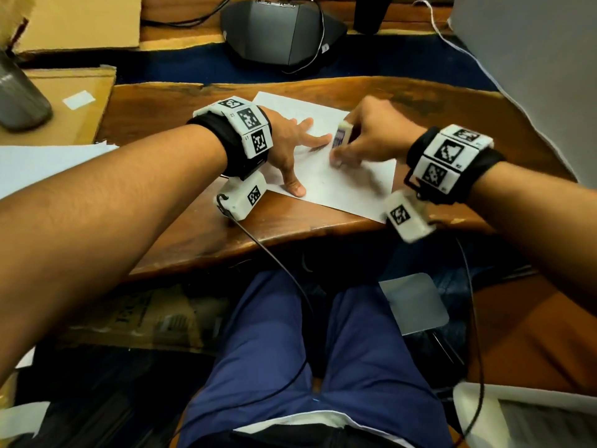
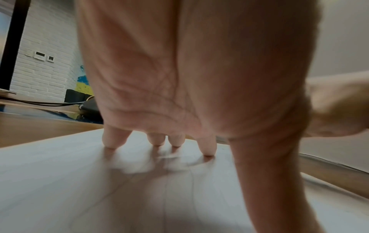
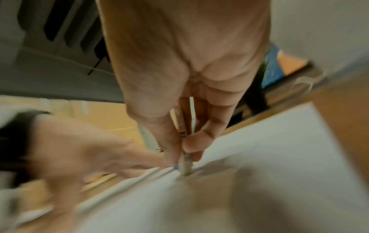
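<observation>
A white sheet of paper [image 1: 342, 189] lies on the wooden table [image 1: 181, 221]. My left hand [image 1: 302, 153] lies flat on the sheet's left part, fingers spread and straight; the left wrist view shows its fingertips [image 2: 207, 149] pressing the paper [image 2: 79, 181]. Just to its right, my right hand [image 1: 342, 150] pinches a small white eraser with a printed sleeve [image 1: 340, 137], its lower end touching the sheet. In the blurred right wrist view, the eraser [image 3: 184, 164] stands on the paper [image 3: 269, 149] between thumb and fingers, close to the left hand [image 3: 79, 149].
A black desk device [image 1: 281, 30] with cables sits behind the sheet. Cardboard [image 1: 64, 101] and a grey bottle [image 1: 19, 92] are at the left, with more white paper [image 1: 38, 163] below them. A white cable [image 1: 452, 37] runs at the back right. The table's front edge is near my wrists.
</observation>
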A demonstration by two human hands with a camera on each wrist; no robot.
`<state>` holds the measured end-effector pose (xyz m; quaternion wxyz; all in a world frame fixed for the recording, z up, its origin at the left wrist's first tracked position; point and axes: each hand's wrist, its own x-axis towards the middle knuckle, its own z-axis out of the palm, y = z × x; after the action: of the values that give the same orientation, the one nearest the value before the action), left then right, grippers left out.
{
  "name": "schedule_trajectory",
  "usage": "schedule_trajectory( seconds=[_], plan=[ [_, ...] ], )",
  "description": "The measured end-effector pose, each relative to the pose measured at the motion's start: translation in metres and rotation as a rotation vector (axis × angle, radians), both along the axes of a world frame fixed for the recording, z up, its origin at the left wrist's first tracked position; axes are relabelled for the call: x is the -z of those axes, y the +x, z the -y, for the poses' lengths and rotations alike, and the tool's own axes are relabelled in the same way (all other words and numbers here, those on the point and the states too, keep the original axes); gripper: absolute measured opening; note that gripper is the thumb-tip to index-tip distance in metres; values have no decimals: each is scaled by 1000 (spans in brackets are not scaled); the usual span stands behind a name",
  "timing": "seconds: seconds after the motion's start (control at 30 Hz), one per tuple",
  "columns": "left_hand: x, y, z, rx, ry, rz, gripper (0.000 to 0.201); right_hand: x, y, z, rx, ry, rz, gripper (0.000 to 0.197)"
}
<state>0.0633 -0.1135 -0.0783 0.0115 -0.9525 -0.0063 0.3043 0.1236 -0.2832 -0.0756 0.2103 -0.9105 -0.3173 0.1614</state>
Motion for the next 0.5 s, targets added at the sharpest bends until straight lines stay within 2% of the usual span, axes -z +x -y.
schedule_trajectory(
  seconds=[0.07, 0.33, 0.5],
  plan=[
    [1, 0, 0, 7, 0, -2, 121, -1, 22, 2, 75, 19, 37, 30],
    [-4, 8, 0, 10, 27, -59, 125, 9, 36, 2, 64, 44, 4, 28],
    [-5, 17, 7, 40, 28, 95, 116, 12, 42, 0, 45, 33, -10, 28]
  ],
)
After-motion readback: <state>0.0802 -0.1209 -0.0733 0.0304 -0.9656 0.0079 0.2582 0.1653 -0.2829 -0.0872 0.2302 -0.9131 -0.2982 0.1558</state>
